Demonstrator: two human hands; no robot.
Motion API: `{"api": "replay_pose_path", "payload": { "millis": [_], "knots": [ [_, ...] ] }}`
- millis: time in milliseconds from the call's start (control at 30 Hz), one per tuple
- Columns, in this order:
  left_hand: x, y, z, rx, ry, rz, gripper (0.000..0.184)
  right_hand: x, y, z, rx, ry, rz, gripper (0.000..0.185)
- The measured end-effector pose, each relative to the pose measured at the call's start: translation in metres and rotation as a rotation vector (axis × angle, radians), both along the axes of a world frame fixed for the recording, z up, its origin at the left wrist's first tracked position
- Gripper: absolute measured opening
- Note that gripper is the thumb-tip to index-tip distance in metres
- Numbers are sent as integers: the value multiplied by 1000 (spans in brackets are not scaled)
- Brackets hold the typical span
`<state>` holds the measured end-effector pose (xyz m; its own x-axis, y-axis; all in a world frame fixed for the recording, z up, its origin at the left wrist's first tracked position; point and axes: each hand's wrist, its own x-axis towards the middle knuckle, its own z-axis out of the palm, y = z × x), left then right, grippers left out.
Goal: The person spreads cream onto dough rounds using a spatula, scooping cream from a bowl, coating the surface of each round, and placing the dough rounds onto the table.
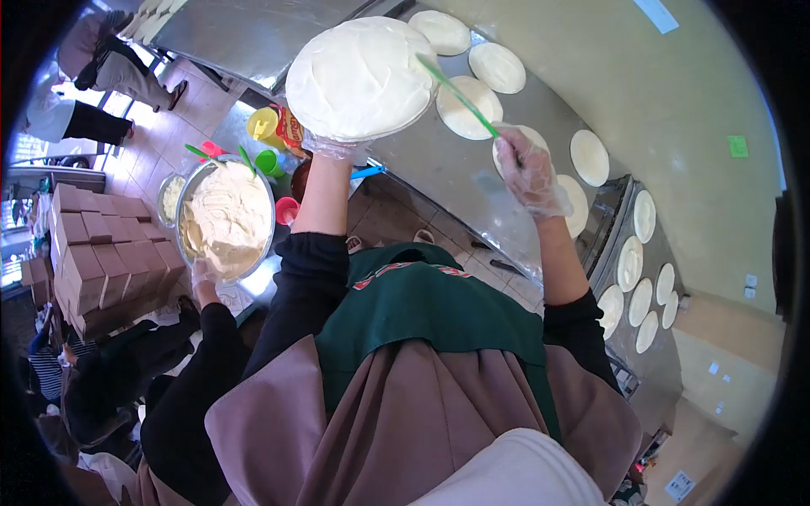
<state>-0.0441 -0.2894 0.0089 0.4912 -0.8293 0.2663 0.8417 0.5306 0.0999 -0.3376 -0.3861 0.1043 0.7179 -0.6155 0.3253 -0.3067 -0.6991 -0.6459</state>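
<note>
Raised over the table's edge is a round flat base spread with white cream [361, 78]. My left hand [337, 150], in a clear plastic glove, supports it from below, with most of its fingers hidden under the base. In my gloved right hand [530, 173], the fingers are wrapped round the handle of a green spatula [469, 103]. The spatula's blade meets the right edge of the cream. Beneath and beyond my right hand, several pale round bases [498, 67] lie on the metal table [430, 160].
Left of me stands a large bowl of cream [226, 215], with a co-worker's gloved hand [203, 277] at its rim. Near it are a yellow jug [266, 126] and a green cup [269, 163]. Stacked boxes [105, 253] stand further left. More bases [629, 263] lie at right.
</note>
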Motion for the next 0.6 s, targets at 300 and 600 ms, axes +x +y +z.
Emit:
{"api": "replay_pose_path", "payload": {
  "millis": [300, 600],
  "knots": [
    [-37, -28, 15, 346, -321, 367, 58, -32, 37, -32, 26, -56, 132, 21],
    [-56, -30, 12, 360, -368, 331, 56, -48, -29, 4, 328, -109, -64, 16]
  ]
}}
